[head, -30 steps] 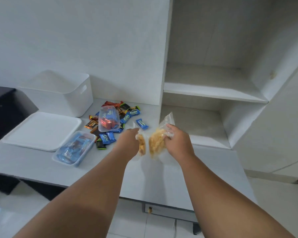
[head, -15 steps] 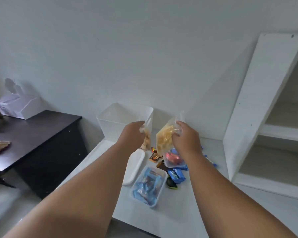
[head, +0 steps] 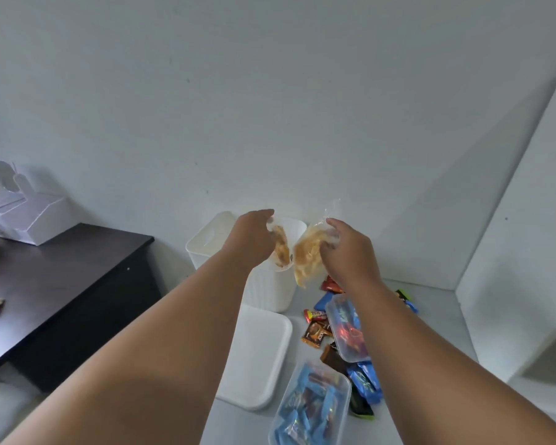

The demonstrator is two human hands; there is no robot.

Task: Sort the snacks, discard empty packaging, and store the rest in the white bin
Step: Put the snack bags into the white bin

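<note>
Since a second ago my view has swung left, and both hands now hang over the white bin [head: 270, 293]. Left hand [head: 249, 239] pinches one clear bag of brown snacks [head: 281, 247]; right hand [head: 347, 252] pinches a second, fuller, yellowish bag [head: 307, 258]. Two clear tubs [head: 312, 409] and one white lid [head: 254, 354] lie on the counter.

Above the white bin [head: 272, 293]: both hands, left hand [head: 254, 240] and right hand [head: 350, 252], each with a clear bag, fill the space over its mouth.
Front of bin: flat white lid [head: 254, 358], low, easy to pass over.
Right of lid: two clear containers [head: 312, 409] and loose snacks [head: 365, 382] crowd the table.
Far right: white shelf panel [head: 520, 236] closes that side.
Left: dark desk [head: 55, 284], mostly bare top.
</note>
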